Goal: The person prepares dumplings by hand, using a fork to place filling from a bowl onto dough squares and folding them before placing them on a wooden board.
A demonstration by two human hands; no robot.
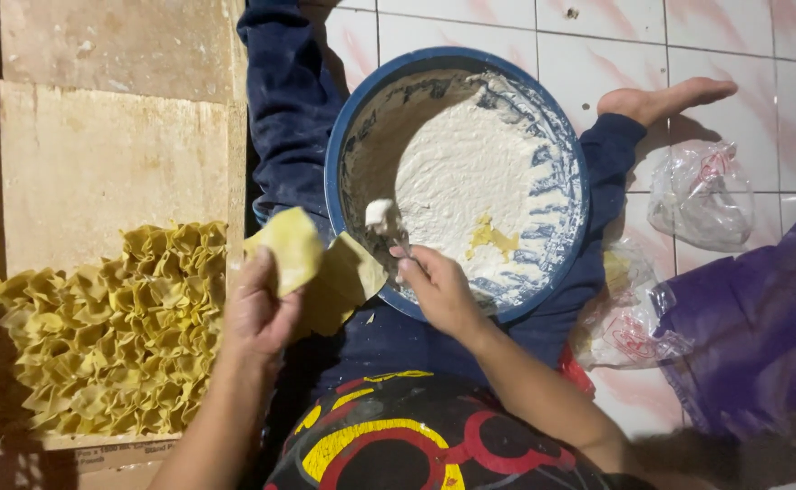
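Observation:
My left hand (257, 308) holds a thin yellow dumpling wrapper (291, 247) up by its lower edge; more wrappers (348, 277) fan out beside it. My right hand (439, 289) grips a small utensil (396, 243) with a dab of white filling (381, 216) on its tip, right next to the wrappers. Just beyond sits a blue bowl (339, 150) in my lap, holding a mass of white paste (470, 172) smeared along its inner wall.
A cardboard tray (107, 163) on the left carries several folded yellow dumplings (117, 327) in rows. My legs in dark blue trousers (284, 109) stretch around the bowl, one bare foot (665, 98) on the tiled floor. Clear plastic bags (697, 195) and a purple bag (761, 318) lie at right.

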